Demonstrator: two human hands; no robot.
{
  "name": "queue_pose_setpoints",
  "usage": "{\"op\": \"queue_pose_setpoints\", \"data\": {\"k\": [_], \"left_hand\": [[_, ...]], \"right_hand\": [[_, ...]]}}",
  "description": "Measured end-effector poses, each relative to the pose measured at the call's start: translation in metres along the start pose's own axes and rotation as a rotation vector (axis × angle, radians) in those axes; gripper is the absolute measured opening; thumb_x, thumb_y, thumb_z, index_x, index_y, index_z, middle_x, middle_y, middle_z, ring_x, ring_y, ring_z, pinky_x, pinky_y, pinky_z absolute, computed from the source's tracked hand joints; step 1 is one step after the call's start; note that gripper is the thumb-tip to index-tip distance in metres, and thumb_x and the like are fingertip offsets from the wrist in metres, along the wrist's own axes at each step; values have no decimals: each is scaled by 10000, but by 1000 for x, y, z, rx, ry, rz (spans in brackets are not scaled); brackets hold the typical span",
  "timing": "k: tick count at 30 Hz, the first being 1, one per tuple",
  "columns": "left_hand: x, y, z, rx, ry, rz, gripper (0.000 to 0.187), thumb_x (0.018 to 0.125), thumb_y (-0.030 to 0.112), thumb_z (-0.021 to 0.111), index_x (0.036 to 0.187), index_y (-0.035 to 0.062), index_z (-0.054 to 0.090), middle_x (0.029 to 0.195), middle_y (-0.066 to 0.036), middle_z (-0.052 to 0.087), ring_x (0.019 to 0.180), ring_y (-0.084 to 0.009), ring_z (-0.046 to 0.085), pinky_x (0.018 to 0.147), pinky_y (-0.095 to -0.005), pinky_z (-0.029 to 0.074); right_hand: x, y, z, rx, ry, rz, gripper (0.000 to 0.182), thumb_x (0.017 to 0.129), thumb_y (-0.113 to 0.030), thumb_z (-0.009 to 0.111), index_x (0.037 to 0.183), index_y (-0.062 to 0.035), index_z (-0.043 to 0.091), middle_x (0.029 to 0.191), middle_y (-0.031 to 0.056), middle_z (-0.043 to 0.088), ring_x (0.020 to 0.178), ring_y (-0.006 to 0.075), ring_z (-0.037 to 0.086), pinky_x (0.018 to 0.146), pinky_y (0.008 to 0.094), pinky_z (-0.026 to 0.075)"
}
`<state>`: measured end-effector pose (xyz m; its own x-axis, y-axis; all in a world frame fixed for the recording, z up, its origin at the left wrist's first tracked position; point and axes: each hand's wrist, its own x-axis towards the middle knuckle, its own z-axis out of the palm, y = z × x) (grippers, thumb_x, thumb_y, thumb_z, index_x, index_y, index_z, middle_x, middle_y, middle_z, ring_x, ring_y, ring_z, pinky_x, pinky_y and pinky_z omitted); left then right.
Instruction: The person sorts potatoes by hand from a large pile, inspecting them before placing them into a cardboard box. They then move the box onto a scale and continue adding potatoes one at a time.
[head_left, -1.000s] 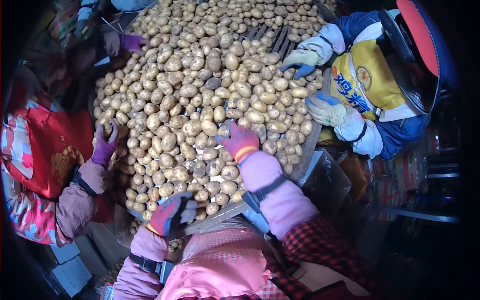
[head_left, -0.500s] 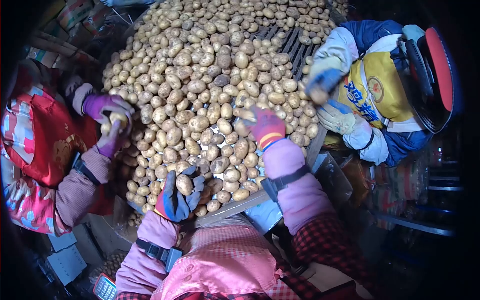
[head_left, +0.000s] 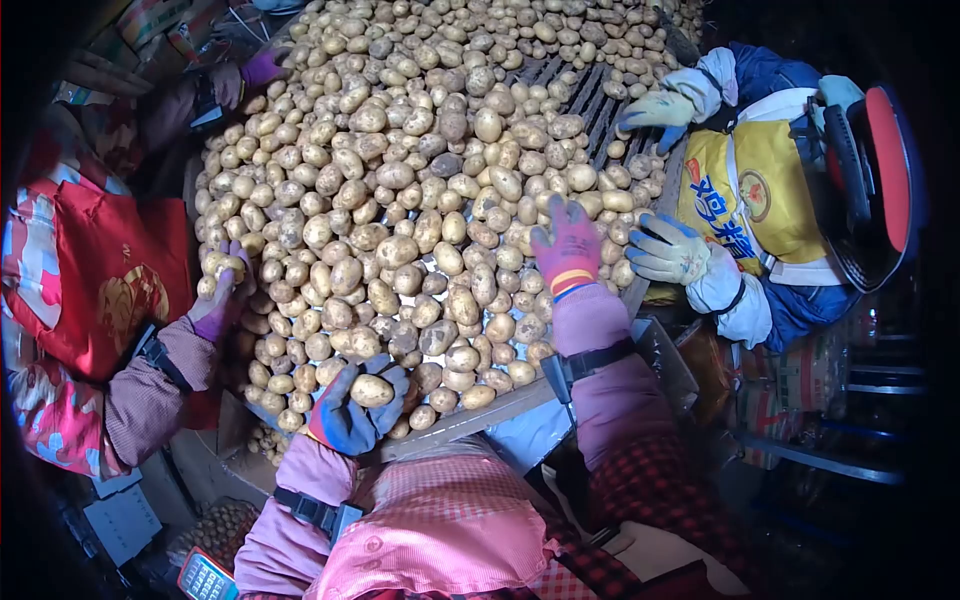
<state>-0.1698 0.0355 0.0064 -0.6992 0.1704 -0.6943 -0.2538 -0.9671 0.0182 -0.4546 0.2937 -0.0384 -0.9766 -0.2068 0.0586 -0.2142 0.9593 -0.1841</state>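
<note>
My left hand (head_left: 345,412), in a blue and red glove, curls around a potato (head_left: 372,390) at the near edge of the heap. The pink-gloved right hand (head_left: 568,245) reaches forward over the potatoes (head_left: 420,228), palm down. Its fingers are apart and lie against potatoes on the right part of the heap, with no potato visibly gripped. The fingertips are partly hard to make out among them. Potatoes of various sizes surround both hands, some smeared with dark soil.
A wooden edge (head_left: 470,425) borders the sorting surface, with dark slats (head_left: 590,95) showing at upper right. At left, a co-worker's purple glove (head_left: 222,290) holds potatoes. Another co-worker's pale gloves (head_left: 670,250) are at right. A calculator (head_left: 207,577) lies at lower left.
My right hand has moved right across the heap. My left hand, with a potato, has dropped slightly. The left co-worker's other hand has gone to the far edge; the right co-worker's hands have parted.
</note>
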Motion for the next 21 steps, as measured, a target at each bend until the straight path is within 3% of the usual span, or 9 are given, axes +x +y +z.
{"op": "queue_pose_setpoints", "data": {"k": [5, 7, 9, 12, 14, 15, 17, 19, 21], "left_hand": [[-3, 4, -4, 59, -16, 32, 415, 987, 330, 468, 1251, 19, 545, 1200, -177, 616, 1125, -323, 597, 913, -445, 539], [-3, 5, -8, -66, -34, -59, 407, 1011, 285, 417, 1250, -28, 522, 1217, -170, 598, 1141, -308, 584, 948, -423, 516], [6, -1, -18, 483, -177, 80, 422, 1011, 304, 422, 1145, -71, 563, 1151, -175, 616, 1085, -289, 602, 948, -428, 499], [12, -5, -10, 353, -187, -16, 422, 1010, 286, 433, 1269, -40, 501, 1212, -161, 591, 1071, -277, 603, 924, -395, 507], [11, -10, 16, 300, -185, -10, 437, 979, 337, 496, 1347, 103, 483, 1280, -147, 550, 980, -291, 603, 820, -408, 520], [13, -7, 16, 300, -183, -9, 437, 979, 337, 496, 1347, 103, 483, 1280, -147, 550, 980, -291, 603, 820, -408, 520], [18, -2, 14, 463, -183, -46, 499, 975, 335, 512, 1437, 198, 380, 1312, -130, 524, 935, -266, 591, 772, -404, 512], [9, 2, 13, 325, -185, -133, 529, 964, 352, 531, 1442, 191, 369, 1262, -134, 549, 919, -262, 586, 758, -412, 513], [10, 7, -7, 382, -277, -148, 547, 950, 378, 553, 1434, 194, 380, 1227, -140, 562, 892, -256, 586, 729, -400, 512]], "right_hand": [[-8, 8, -15, -129, -199, -179, 722, 705, -436, 755, 1359, -295, 483, 1374, 182, 394, 1238, 343, 437, 1013, 477, 381], [-11, -6, -22, -150, -194, -190, 672, 663, -424, 780, 1271, -230, 571, 1273, 170, 478, 1170, 328, 497, 966, 439, 435], [-7, -11, -6, -222, -101, -135, 718, 633, -429, 804, 1294, -332, 538, 1263, 127, 436, 1200, 320, 415, 1037, 486, 317], [-43, -16, -7, 111, 54, -272, 621, 622, -442, 811, 1197, -314, 615, 1257, 116, 476, 1213, 333, 415, 1047, 485, 308], [-83, -64, -43, 237, -210, -446, 603, 652, -465, 804, 1189, -248, 639, 1301, 166, 514, 1219, 358, 467, 1044, 476, 360], [-100, -70, -41, 442, -300, -643, 639, 675, -501, 781, 1226, -223, 614, 1319, 162, 506, 1251, 361, 447, 1052, 480, 364], [-102, -78, -39, 522, -387, -651, 654, 713, -486, 750, 1283, -219, 570, 1341, 141, 490, 1257, 363, 440, 1047, 472, 374], [-64, -53, -14, 513, -173, -465, 616, 754, -447, 711, 1306, -232, 545, 1384, 121, 452, 1248, 355, 440, 1026, 460, 394], [-26, -40, -26, 96, 69, -208, 582, 776, -393, 687, 1312, -231, 530, 1393, 107, 436, 1197, 320, 480, 999, 435, 415]]}}
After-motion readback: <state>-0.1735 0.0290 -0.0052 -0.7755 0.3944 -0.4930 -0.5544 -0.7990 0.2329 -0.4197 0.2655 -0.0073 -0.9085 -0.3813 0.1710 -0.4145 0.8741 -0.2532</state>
